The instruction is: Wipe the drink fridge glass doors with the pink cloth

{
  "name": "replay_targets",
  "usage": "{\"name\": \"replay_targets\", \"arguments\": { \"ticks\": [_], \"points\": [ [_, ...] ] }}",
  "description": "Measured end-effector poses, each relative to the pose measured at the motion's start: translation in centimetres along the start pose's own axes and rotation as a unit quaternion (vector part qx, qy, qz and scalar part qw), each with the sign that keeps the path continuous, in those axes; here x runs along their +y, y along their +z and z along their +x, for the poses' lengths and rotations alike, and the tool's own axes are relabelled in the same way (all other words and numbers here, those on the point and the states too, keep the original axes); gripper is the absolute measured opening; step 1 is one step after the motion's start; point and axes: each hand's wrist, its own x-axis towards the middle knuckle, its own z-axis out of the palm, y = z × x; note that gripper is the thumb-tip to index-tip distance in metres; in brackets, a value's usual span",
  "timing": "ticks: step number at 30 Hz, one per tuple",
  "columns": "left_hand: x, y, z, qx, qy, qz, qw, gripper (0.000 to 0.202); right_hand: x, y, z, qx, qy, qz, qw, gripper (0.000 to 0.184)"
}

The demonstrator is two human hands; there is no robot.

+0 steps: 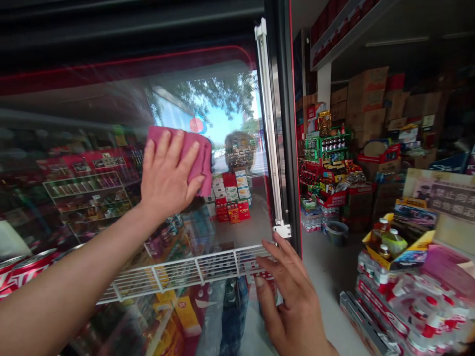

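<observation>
The left hand (166,175) lies flat, its grip spread over a folded pink cloth (196,167) against a reflective, black-framed glass pane (230,237). The right hand's (293,296) grip is apart, fingers loosely bent, near a white wire rack (178,272) and white plastic bracket (282,231); contact is unclear.

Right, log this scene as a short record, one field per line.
Left grip: fingers spread over the cloth
Cloth: pink, flat against the glass
Glass: upright, full of reflections
Right grip: open, fingertips near the rail's lower end; contact unclear
Rail: white, along the glass's right side
Rack: white wire, lower than the cloth in view
Far left: red cans
Right background: cartons, tub
Lower right: bottle packs
</observation>
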Motion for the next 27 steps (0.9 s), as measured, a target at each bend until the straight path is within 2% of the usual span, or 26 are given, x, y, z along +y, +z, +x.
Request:
{"name": "replay_targets", "arguments": {
  "ticks": [2, 4, 6, 8, 10, 13, 16, 18, 20, 24, 27],
  "points": [
    [-2.3, -0.7, 1.7, 0.031, -0.071, 0.002, 0.997, 0.084, -0.7, 0.6, 1.0, 0.010, -0.019, 0.012, 1.000, 0.031],
    [-3.6, -1.2, 3.0, 0.055, -0.132, 0.007, 0.990, 0.086, -1.6, 1.4, 2.6, 0.013, -0.038, 0.027, 0.999, 0.031],
    [-3.7, -1.4, 3.4, 0.071, -0.177, 0.011, 0.982, 0.085, -2.6, 2.3, 4.4, 0.007, -0.050, 0.037, 0.998, 0.031],
    [-2.6, -1.2, 2.5, 0.069, -0.179, 0.014, 0.981, 0.084, -3.5, 3.3, 6.1, -0.004, -0.059, 0.037, 0.998, 0.032],
    [-0.9, -0.9, 0.3, 0.041, -0.123, 0.018, 0.991, 0.088, -4.1, 4.1, 7.4, -0.008, -0.068, 0.034, 0.997, 0.034],
    [0.9, -0.4, -4.2, -0.044, 0.036, 0.022, 0.998, 0.093, -4.9, 5.6, 8.5, -0.007, -0.081, 0.026, 0.996, 0.037],
    [0.5, -0.4, -7.5, -0.082, 0.180, 0.017, 0.980, 0.087, -6.2, 7.6, 8.9, -0.013, -0.088, 0.023, 0.996, 0.036],
    [-1.1, -0.8, -7.9, -0.076, 0.215, 0.016, 0.973, 0.083, -7.3, 9.1, 9.1, -0.023, -0.103, 0.024, 0.994, 0.036],
    [-3.7, -1.5, -7.3, -0.059, 0.183, 0.022, 0.981, 0.082, -8.5, 10.5, 9.5, -0.033, -0.120, 0.023, 0.992, 0.037],
    [-10.7, -3.5, -4.4, -0.005, 0.026, 0.032, 0.999, 0.084, -10.6, 12.7, 10.3, -0.031, -0.131, 0.027, 0.991, 0.035],
    [-15.6, -4.8, -2.1, 0.065, -0.131, 0.018, 0.989, 0.084, -12.0, 14.0, 10.7, -0.026, -0.134, 0.028, 0.990, 0.035]
  ]
}}
